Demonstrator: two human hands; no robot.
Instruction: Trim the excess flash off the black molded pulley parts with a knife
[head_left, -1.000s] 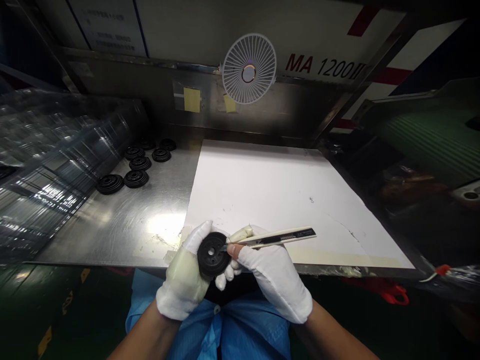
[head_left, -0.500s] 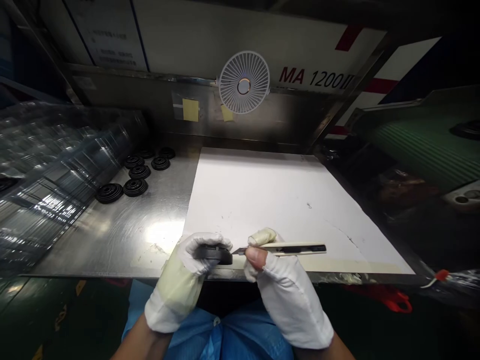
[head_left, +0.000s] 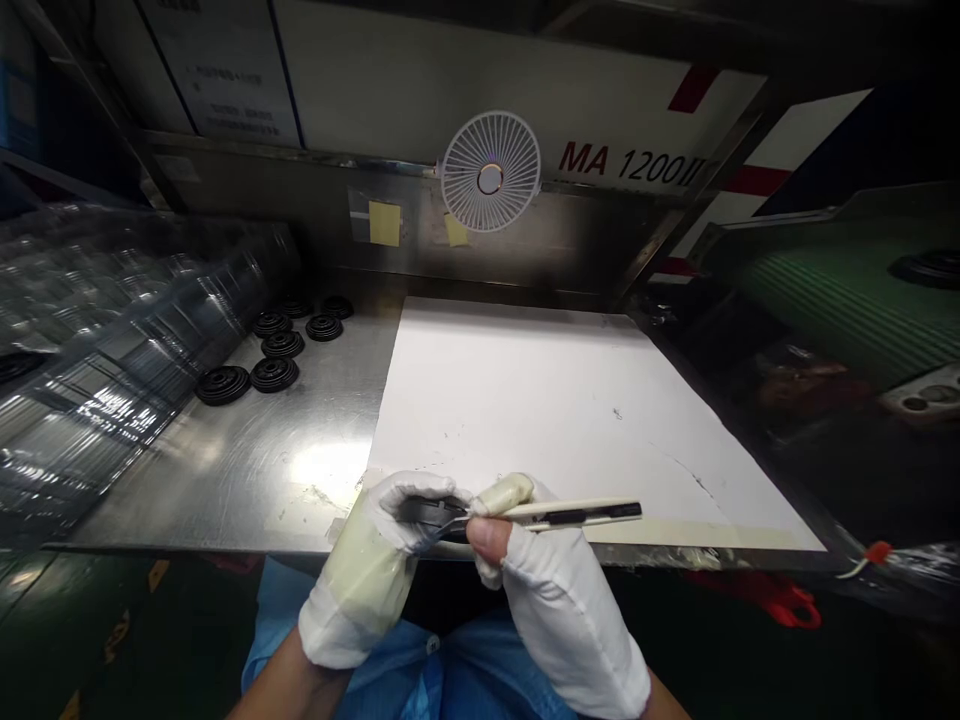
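One steel table (head_left: 225, 470) holds white paper (head_left: 525, 400) and seven black rubber discs (head_left: 274, 375). Near its front edge, my left hand (head_left: 364, 565) pinches one more disc (head_left: 424, 512). My right hand (head_left: 559, 600) grips a snap-off knife (head_left: 577, 513), blade on the disc. Trimming its rim seems the step now, so slow, steady cuts are needed.
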